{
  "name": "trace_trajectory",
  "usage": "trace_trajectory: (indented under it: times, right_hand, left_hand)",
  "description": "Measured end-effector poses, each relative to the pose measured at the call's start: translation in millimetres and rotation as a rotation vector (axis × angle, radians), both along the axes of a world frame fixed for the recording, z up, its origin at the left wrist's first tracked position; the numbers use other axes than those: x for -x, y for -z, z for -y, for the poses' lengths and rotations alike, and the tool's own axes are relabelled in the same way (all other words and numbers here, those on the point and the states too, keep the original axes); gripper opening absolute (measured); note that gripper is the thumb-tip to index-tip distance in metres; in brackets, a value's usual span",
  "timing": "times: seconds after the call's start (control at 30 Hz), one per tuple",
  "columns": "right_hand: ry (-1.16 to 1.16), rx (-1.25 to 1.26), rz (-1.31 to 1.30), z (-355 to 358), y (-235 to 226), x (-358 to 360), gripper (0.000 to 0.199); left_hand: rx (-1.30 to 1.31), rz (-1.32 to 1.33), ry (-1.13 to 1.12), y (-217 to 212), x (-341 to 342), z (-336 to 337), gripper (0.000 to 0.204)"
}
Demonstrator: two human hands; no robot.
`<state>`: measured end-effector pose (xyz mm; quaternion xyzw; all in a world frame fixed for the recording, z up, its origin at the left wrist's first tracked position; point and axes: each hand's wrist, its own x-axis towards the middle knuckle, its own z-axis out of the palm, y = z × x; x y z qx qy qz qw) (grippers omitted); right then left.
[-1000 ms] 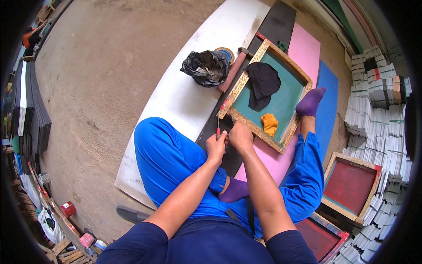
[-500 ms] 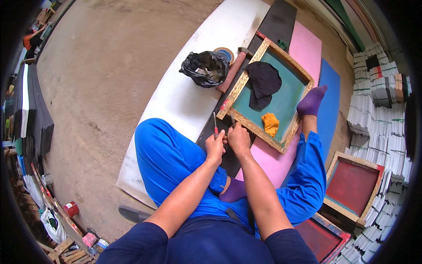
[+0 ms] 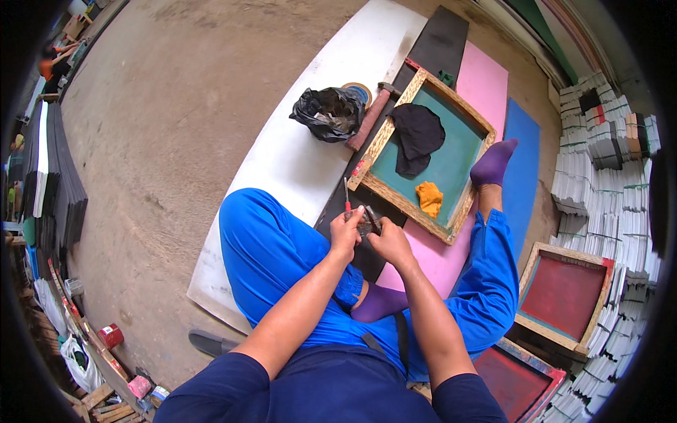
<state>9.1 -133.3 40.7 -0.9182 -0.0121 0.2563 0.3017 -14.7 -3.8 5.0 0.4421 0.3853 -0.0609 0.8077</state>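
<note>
My left hand (image 3: 344,233) is closed around a screwdriver (image 3: 347,199) with a red handle, its thin metal shaft pointing away from me. Close beside it, my right hand (image 3: 392,242) grips a slim dark tool (image 3: 371,216), whose exact kind I cannot make out. Between the hands there is a small greyish patch, too small to tell. Just beyond them lies a wooden frame (image 3: 400,204) with a green mesh (image 3: 457,151). A black cloth (image 3: 417,144) and a crumpled orange cloth (image 3: 429,197) rest on the mesh.
Left of the frame are a hammer (image 3: 369,121) with a wrapped handle, a black plastic bag (image 3: 307,109) and a tape roll (image 3: 364,92). White (image 3: 271,169), pink (image 3: 484,84) and blue (image 3: 522,148) sheets lie beneath. Red-meshed frames (image 3: 560,296) and stacked white bundles (image 3: 599,211) stand right.
My right hand has moved slightly right and toward me, away from my left. More of its dark tool shows, now tilted. The left hand keeps the screwdriver nearly in place.
</note>
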Motion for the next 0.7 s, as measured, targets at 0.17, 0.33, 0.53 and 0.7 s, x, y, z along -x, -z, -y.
trace_trajectory:
  times: [0.17, 0.33, 0.53, 0.7]
  right_hand:
    - [0.103, -0.372, -0.333, 14.5, 3.4, 14.3, 0.028]
    - [0.013, -0.383, -0.327, 21.9, 12.3, 14.2, 0.026]
    - [0.012, -0.459, -0.570, 27.4, 12.0, 3.5, 0.027]
    - [-0.006, -0.288, -0.383, 30.8, 16.1, -26.6, 0.027]
  left_hand:
    - [0.003, -0.013, 0.003, 6.3, 4.8, -2.0, 0.023]
    - [0.086, -0.007, -0.017, 10.1, 5.9, -3.7, 0.018]
    - [-0.202, -0.047, -0.010, 16.6, 6.2, -1.2, 0.023]
    - [-0.249, -0.147, 0.045, 17.1, 9.3, 2.1, 0.027]
